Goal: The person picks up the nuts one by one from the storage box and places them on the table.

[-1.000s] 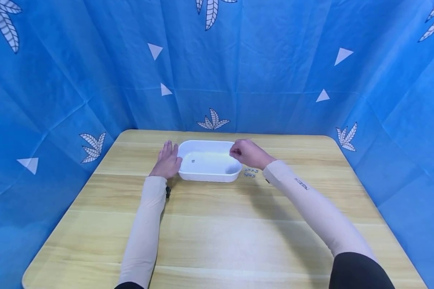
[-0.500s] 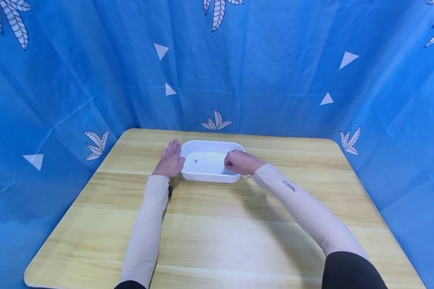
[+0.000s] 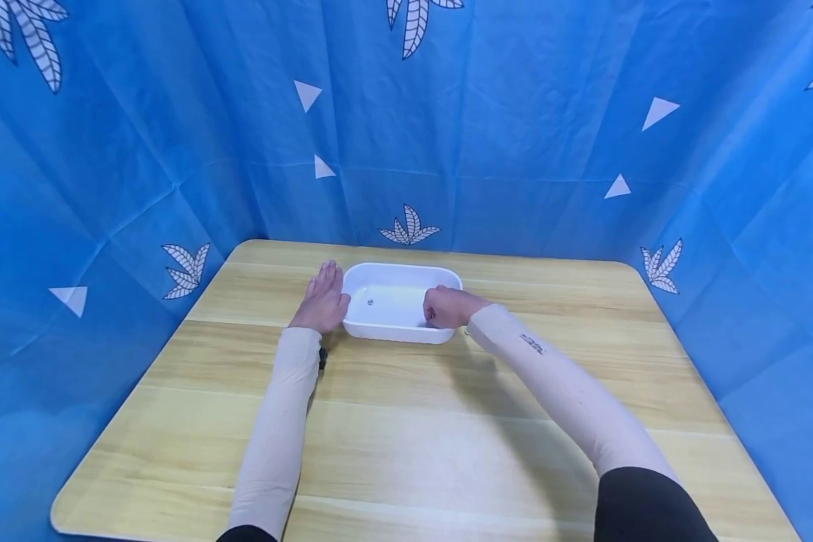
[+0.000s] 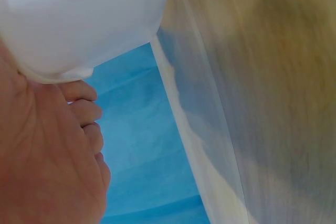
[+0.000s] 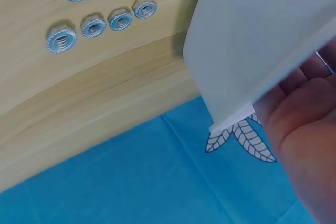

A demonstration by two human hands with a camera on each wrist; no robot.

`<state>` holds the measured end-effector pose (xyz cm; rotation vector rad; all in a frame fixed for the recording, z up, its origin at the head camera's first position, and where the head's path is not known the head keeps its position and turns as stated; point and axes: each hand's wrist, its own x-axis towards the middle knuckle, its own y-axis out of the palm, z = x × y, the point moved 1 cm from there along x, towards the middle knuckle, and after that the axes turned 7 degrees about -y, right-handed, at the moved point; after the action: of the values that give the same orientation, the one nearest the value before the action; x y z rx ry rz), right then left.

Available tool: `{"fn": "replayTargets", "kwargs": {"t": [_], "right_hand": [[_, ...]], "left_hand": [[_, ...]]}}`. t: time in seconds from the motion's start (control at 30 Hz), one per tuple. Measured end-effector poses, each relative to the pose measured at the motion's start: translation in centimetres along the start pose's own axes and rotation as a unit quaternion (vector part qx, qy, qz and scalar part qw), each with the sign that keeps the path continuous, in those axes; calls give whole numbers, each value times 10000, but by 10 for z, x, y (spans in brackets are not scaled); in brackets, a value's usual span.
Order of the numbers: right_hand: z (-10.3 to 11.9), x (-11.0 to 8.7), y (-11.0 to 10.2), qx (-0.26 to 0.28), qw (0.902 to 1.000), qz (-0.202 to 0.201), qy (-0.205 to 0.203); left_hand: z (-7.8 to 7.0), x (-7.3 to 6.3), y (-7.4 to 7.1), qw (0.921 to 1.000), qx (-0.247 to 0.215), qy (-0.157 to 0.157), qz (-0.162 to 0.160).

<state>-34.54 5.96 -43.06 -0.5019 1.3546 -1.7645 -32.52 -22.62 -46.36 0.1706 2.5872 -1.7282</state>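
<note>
A white oblong basin point(image 3: 394, 332) stands on the table, with one small metal nut point(image 3: 369, 302) on its floor toward the left. My left hand point(image 3: 321, 301) lies at its left end, fingers straight, the thumb side against the wall. Reaching over the right end, my right hand point(image 3: 447, 306) has its fingers curled down inside the basin. The basin wall hides those fingertips in the right wrist view, and I cannot tell whether they hold something. Several flange nuts point(image 5: 93, 26) sit in two rows on the table beside the basin's right end, mostly behind my right wrist in the head view.
The pale wooden table point(image 3: 393, 429) has rounded corners. A blue curtain point(image 3: 528, 135) with white leaf prints hangs round its back and sides. The basin is close to the table's far edge.
My right hand has moved from above the basin's right rim down into the basin, its sleeve now covering most of the nuts. My left hand stays at the left end. The head view has shifted slightly.
</note>
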Motion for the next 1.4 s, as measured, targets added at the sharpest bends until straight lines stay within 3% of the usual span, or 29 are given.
{"fn": "replayTargets", "kwargs": {"t": [0.3, 0.5, 0.97, 1.17, 1.4], "right_hand": [[5, 18, 8, 158, 9992, 128, 341], [16, 34, 11, 168, 9983, 46, 563], [35, 72, 17, 31, 9968, -241, 766], [42, 83, 18, 92, 9956, -189, 909], [50, 95, 21, 14, 9940, -406, 1014]], "left_hand": [[-1, -2, 0, 10000, -47, 16, -4], [-1, -1, 1, 9999, -30, 6, -124], [0, 1, 3, 9999, -89, -49, -44], [2, 2, 4, 10000, -57, -12, -31], [3, 4, 5, 9999, -81, 16, -58]]}}
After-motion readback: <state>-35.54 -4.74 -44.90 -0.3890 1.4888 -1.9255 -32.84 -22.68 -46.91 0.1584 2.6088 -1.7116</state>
